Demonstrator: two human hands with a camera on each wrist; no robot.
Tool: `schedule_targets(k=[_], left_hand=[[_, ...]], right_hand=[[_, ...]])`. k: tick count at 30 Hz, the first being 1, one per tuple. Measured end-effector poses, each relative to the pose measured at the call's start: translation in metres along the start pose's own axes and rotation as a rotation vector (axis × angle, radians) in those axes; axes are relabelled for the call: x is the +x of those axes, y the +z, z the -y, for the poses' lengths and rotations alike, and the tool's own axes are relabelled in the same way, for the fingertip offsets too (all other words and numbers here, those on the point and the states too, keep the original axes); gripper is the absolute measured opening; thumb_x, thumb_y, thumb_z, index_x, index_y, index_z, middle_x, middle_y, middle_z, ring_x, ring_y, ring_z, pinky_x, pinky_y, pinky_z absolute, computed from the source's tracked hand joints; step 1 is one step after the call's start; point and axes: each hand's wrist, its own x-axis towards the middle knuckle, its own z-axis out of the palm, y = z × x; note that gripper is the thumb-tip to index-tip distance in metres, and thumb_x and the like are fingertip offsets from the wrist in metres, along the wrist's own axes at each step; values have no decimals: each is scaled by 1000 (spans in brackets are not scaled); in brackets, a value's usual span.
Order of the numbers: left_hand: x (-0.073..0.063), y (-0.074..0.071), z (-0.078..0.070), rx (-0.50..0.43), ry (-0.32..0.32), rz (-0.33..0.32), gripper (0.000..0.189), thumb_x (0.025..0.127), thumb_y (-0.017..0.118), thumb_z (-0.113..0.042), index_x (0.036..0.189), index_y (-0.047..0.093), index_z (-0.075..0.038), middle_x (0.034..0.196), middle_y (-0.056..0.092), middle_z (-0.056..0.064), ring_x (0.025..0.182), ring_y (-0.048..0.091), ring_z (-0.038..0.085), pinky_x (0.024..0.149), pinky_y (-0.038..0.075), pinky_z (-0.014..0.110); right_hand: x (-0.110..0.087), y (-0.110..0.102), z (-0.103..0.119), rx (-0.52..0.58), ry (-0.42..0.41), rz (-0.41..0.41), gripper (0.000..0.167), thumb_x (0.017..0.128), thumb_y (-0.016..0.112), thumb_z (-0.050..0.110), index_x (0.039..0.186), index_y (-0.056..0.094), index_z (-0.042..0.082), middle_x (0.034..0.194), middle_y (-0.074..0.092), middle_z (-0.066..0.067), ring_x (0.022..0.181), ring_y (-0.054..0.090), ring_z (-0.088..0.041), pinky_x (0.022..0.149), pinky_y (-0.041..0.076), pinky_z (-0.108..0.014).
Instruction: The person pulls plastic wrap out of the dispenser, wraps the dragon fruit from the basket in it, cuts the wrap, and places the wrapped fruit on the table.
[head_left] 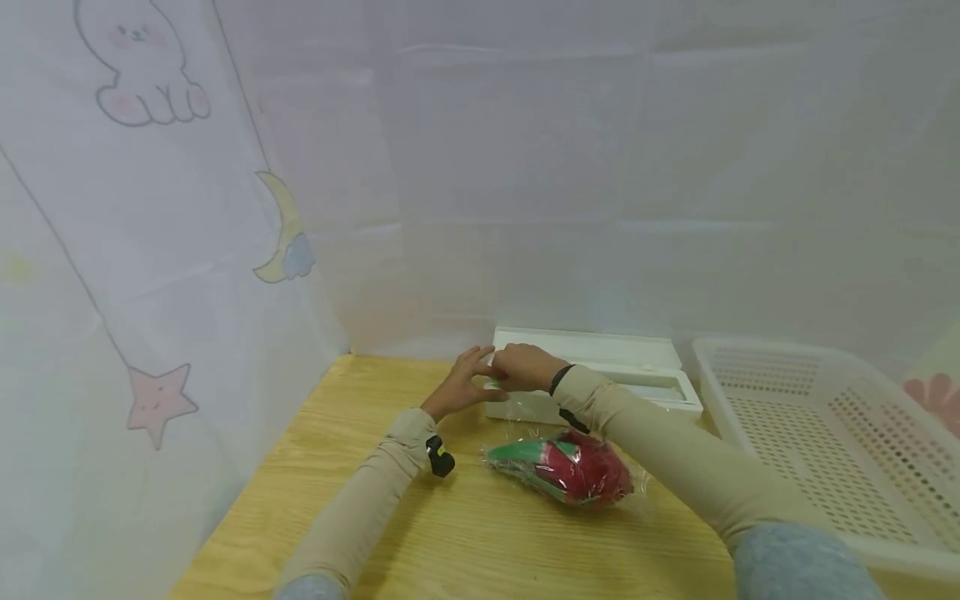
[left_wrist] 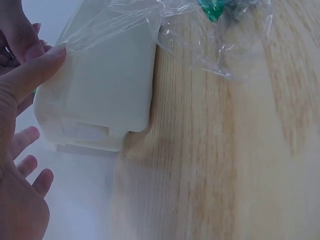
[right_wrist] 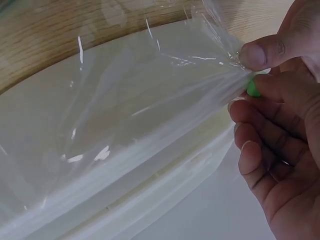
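My left hand [head_left: 467, 385] pinches a gathered end of clear plastic film [left_wrist: 115, 32] with its thumb, the other fingers spread apart. Right against it, my right hand [head_left: 525, 367] has its thumb and curled fingers on a small green piece [right_wrist: 253, 89] at the gathered film. From there the film runs toward a red and green item [head_left: 581, 471] in a clear wrapper on the table; its kind cannot be told. Both hands are over the left end of a long white box [head_left: 678, 396], whose lid [head_left: 592, 346] stands raised at the back.
A white perforated plastic basket [head_left: 795, 450] stands right of the white box. The wooden table [head_left: 442, 542] meets a pale patterned cloth [head_left: 525, 208] behind and at the left. Dark wrist cameras [head_left: 440, 457] are strapped to the sleeves.
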Motion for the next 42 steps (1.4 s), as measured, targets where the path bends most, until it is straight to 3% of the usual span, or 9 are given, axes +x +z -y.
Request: schedule_targets(k=[3, 6, 24, 42], left_hand=[[-3, -2, 0, 35, 16, -6, 49, 86, 81, -24, 128, 66, -3, 161, 27, 20, 150, 7, 44, 115, 11, 68], [-5, -4, 1, 49, 18, -9, 39, 87, 80, -23, 119, 71, -5, 160, 27, 20, 150, 7, 44, 114, 11, 68], [-7, -8, 6, 10, 24, 12, 30, 89, 79, -23, 112, 73, -6, 162, 25, 20, 151, 3, 40, 115, 8, 68], [-5, -6, 7, 24, 50, -9, 25, 87, 81, -24, 105, 75, -8, 162, 21, 22, 151, 0, 42, 115, 5, 69]], right_hand=[[1, 1, 0, 22, -20, -8, 28, 92, 72, 9, 67, 60, 14, 53, 40, 9, 49, 34, -6, 52, 30, -22], [2, 1, 0, 45, -35, -15, 29, 93, 71, 11, 67, 60, 14, 52, 38, 9, 48, 32, -5, 51, 29, -20], [1, 2, 4, 69, -19, -12, 37, 94, 70, 9, 63, 50, 15, 53, 33, 9, 48, 29, -5, 52, 28, -19], [-5, 0, -1, 45, -42, -27, 27, 90, 67, 1, 68, 57, 12, 55, 39, 8, 50, 32, -5, 52, 29, -20]])
